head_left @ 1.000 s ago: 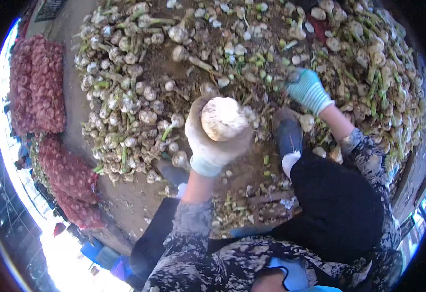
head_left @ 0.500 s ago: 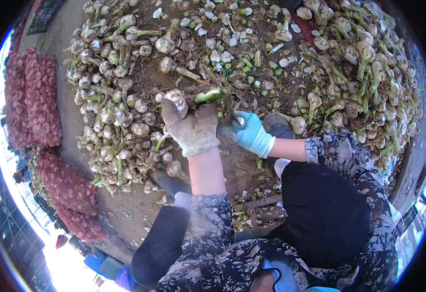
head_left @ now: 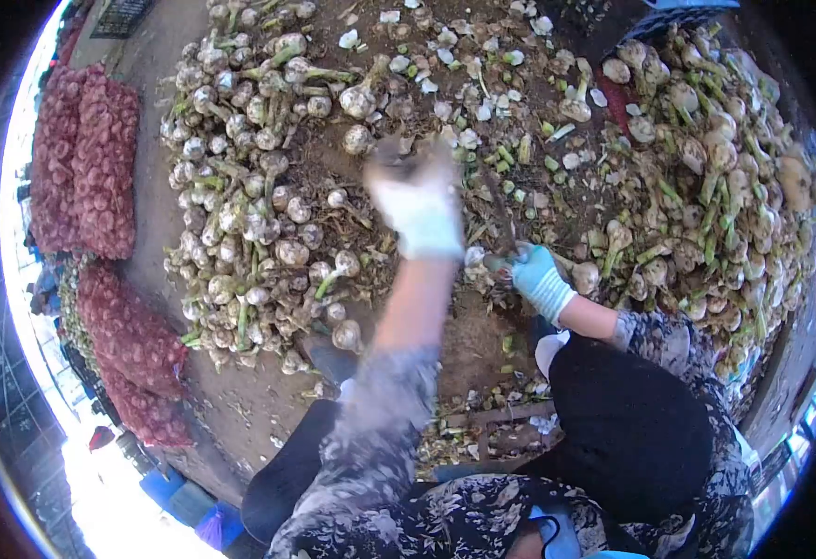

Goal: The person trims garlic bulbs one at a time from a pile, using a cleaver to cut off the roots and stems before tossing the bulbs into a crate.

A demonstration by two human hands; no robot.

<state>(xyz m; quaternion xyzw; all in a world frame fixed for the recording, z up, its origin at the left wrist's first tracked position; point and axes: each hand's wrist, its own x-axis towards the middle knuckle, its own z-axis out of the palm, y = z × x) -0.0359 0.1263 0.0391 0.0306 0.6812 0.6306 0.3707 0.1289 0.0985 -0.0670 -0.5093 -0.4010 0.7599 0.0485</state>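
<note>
Your left hand [head_left: 417,200] is blurred out at twelve o'clock, so I cannot tell whether its fingers hold anything. Your right hand [head_left: 536,275] grips the shears [head_left: 501,219] closed-fisted at two o'clock. Trimming looks under way; next you'd need a fresh bulb from the untrimmed garlic [head_left: 249,214] at ten o'clock.

Left hand [head_left: 417,200] in a white glove smeared by motion blur, its grip unreadable, right hand [head_left: 538,278] in a blue glove closed on something too small to make out, red mesh sacks [head_left: 91,177] cut off at the left edge
</note>
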